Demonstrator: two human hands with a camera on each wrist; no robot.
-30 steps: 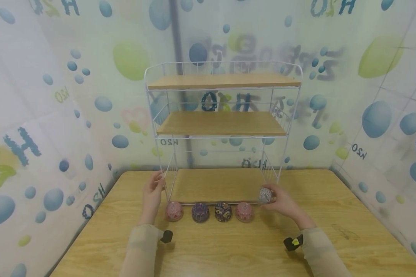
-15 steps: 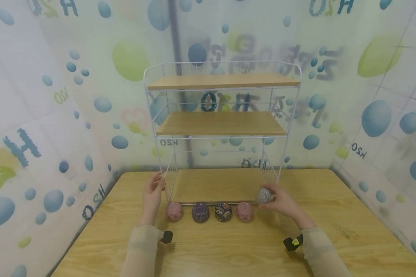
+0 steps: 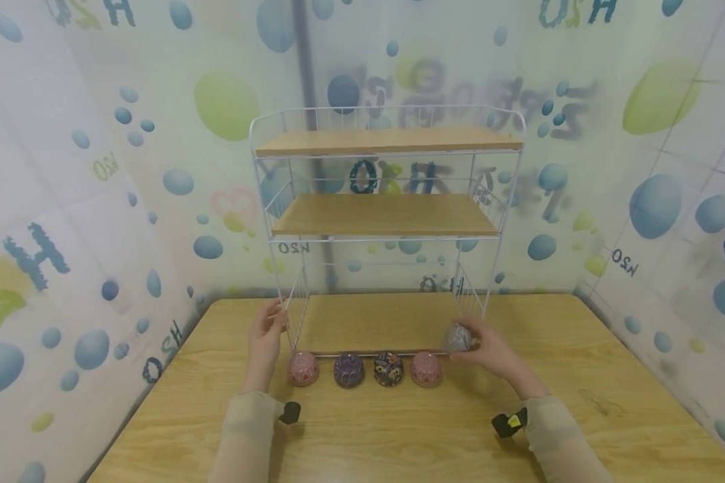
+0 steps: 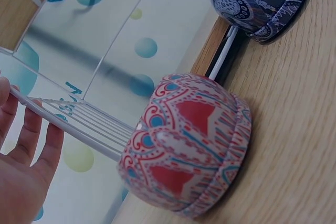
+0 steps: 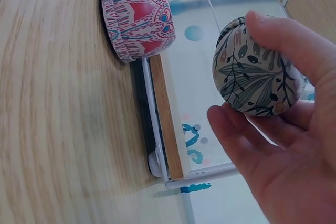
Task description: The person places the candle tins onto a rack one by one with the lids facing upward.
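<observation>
The right hand [image 3: 489,349] pinches a rounded pale-grey container [image 5: 254,72] printed with dark leaves and branches, its thumb on one side, fingers on the other; one fingertip reaches out beneath it. The container is held clear of the pale wood-grained table [image 3: 362,436], near the right front corner of a white wire rack with three flat wooden shelves [image 3: 393,215]. The left hand [image 3: 266,335] holds the rack's thin left front post between thumb and fingers, the fingers slightly apart.

Along the rack's front edge sit four domed, glossy containers: a red-and-white patterned one [image 4: 186,145] with blue accents, a purple swirled one [image 3: 349,370], a dark multicoloured one [image 3: 389,369], and a second red-and-white one [image 5: 139,17]. Each widens into a rimmed base.
</observation>
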